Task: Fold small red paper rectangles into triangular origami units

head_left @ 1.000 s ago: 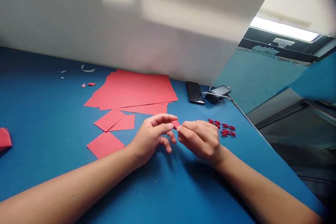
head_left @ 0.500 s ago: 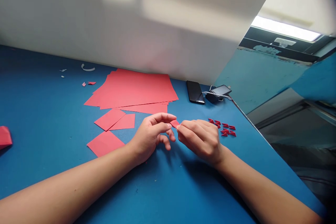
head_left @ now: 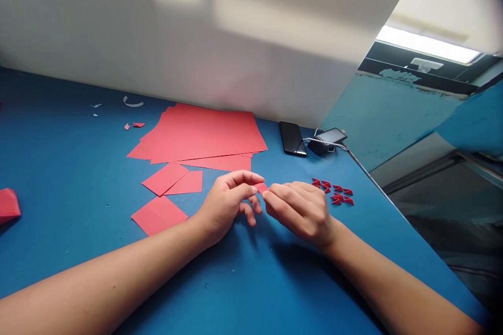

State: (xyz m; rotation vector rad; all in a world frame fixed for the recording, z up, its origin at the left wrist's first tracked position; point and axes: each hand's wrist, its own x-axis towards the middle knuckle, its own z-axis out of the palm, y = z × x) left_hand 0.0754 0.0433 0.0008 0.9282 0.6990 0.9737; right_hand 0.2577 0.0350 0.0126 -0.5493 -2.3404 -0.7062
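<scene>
My left hand [head_left: 228, 201] and my right hand [head_left: 301, 212] meet above the blue table, with a small folded piece of red paper [head_left: 261, 187] pinched between their fingertips. Most of that piece is hidden by my fingers. Several small folded red paper triangles [head_left: 333, 192] lie just beyond my right hand. Cut red paper rectangles [head_left: 165, 179] and a stack of red paper sheets [head_left: 196, 135] lie beyond my left hand.
A white board [head_left: 196, 31] leans along the table's far side. Two phones [head_left: 293, 138] and a cable lie near it. A folded red paper [head_left: 8, 205] sits at the left edge, with paper scraps [head_left: 132, 103] behind. The blue table's edge [head_left: 408, 225] runs along the right.
My hands stay close together in almost the same place. A little less of the red paper piece shows between my fingertips.
</scene>
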